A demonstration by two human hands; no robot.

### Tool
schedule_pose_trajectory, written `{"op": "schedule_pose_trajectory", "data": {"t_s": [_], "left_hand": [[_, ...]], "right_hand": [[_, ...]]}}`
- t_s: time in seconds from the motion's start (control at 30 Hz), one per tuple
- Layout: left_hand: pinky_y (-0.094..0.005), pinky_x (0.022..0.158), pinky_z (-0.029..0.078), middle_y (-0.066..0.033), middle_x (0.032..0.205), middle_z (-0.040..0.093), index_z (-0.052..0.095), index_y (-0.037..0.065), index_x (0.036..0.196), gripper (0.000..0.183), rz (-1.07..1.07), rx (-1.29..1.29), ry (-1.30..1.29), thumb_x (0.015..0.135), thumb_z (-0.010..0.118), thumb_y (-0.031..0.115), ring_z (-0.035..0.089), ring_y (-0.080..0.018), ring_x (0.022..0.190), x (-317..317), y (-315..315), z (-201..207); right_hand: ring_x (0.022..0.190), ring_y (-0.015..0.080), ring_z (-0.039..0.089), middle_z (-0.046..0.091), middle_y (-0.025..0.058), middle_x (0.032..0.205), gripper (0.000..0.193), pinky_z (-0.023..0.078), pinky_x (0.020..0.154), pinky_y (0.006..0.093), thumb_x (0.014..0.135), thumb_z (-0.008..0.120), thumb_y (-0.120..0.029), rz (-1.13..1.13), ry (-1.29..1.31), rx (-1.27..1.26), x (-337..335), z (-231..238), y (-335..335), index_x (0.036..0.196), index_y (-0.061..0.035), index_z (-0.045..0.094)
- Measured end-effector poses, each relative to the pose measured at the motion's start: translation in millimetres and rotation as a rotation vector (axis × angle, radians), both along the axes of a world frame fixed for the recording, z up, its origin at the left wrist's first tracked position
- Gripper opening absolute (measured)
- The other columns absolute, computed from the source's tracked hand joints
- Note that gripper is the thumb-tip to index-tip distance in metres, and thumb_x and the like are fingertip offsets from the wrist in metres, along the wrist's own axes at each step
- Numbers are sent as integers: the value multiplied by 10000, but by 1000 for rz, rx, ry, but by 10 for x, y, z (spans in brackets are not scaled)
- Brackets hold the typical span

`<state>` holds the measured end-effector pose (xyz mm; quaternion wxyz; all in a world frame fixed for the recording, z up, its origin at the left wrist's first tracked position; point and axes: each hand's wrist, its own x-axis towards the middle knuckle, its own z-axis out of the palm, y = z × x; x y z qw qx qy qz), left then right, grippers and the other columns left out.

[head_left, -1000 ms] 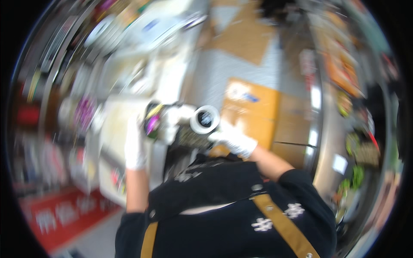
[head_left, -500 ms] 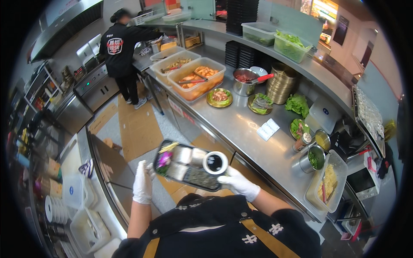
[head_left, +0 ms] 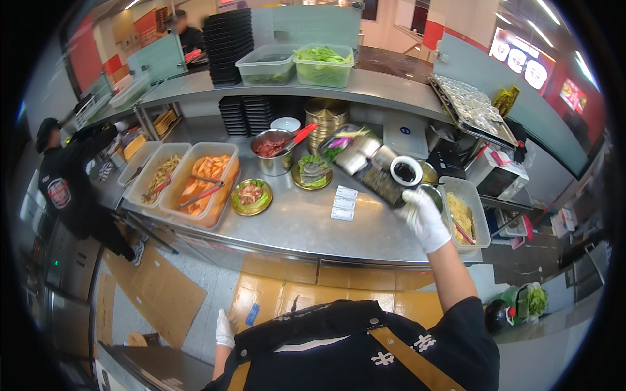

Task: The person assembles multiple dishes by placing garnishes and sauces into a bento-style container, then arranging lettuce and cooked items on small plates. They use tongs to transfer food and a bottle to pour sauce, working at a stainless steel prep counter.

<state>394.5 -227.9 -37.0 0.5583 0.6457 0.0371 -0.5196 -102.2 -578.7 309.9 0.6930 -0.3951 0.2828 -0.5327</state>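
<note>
My right hand (head_left: 422,223), in a white glove, grips the near edge of a black food tray (head_left: 375,187). The tray is held out over the steel counter and looks tilted. On it are a dark sheet-like food, pale silvery pieces, a purple flower with greens, and a white cup of dark sauce (head_left: 405,171) at the right end. My left hand (head_left: 225,328), also gloved, hangs low near my body, away from the tray. It holds nothing, with its fingers loosely apart.
The steel counter (head_left: 280,228) bears tubs of orange food (head_left: 207,171), a pot of red meat (head_left: 272,147), gold plates (head_left: 251,197), paper slips (head_left: 344,202) and a tub of pale shreds (head_left: 458,212). A shelf (head_left: 189,89) runs above. A co-worker (head_left: 68,195) stands at left.
My view has swung right toward the counter. The right hand has carried the tray out over it. The left hand has come away from the tray and dropped nearer my body.
</note>
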Motion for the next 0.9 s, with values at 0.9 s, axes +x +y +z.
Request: {"op": "schedule_pose_trajectory", "data": {"t_s": [0.9], "left_hand": [[-507,1042,419,-257,1411,475,273,60,1464,715,295,244,-45,993,456,566,514,-379,1252,-318,-1183,142]], "right_hand": [[1098,331,589,473,116,1391,550,559,866,506,890,549,16,-568,-104,211,87,158,-5984,1393,-171,428]]}}
